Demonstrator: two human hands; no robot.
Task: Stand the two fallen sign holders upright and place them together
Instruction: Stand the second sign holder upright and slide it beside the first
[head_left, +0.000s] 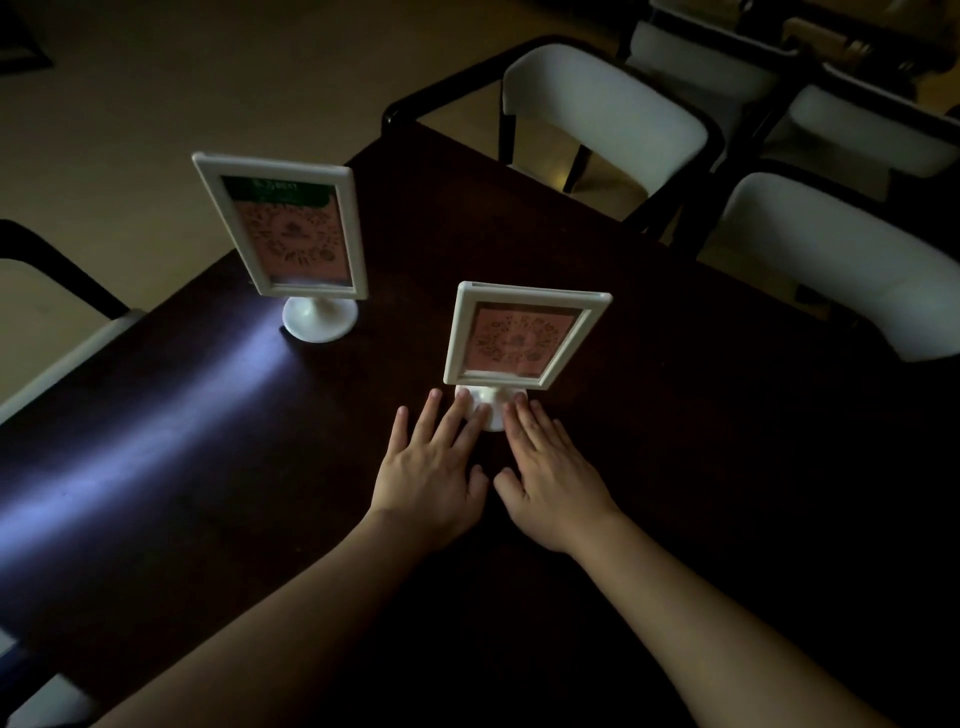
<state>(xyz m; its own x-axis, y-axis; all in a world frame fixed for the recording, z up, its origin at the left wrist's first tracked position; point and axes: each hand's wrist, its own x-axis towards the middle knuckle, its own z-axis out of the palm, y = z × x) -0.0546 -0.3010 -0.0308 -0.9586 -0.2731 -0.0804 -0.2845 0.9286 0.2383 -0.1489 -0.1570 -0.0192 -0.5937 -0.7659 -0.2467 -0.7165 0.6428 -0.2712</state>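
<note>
Two white sign holders with pink cards stand upright on a dark table (675, 467). The far sign holder (283, 231) is taller in view and stands on its round foot at the table's left side. The near sign holder (522, 338) stands in the middle, well apart from the far one. My left hand (434, 467) and my right hand (550, 478) lie flat side by side, palms down. Their fingertips rest on either side of the near holder's round base, which they partly hide. Neither hand grips anything.
White-cushioned chairs with dark frames stand along the table's far right side (602, 119) and right (831, 260). Another chair (62, 343) is at the left edge. A bright streak of light crosses the table's left part.
</note>
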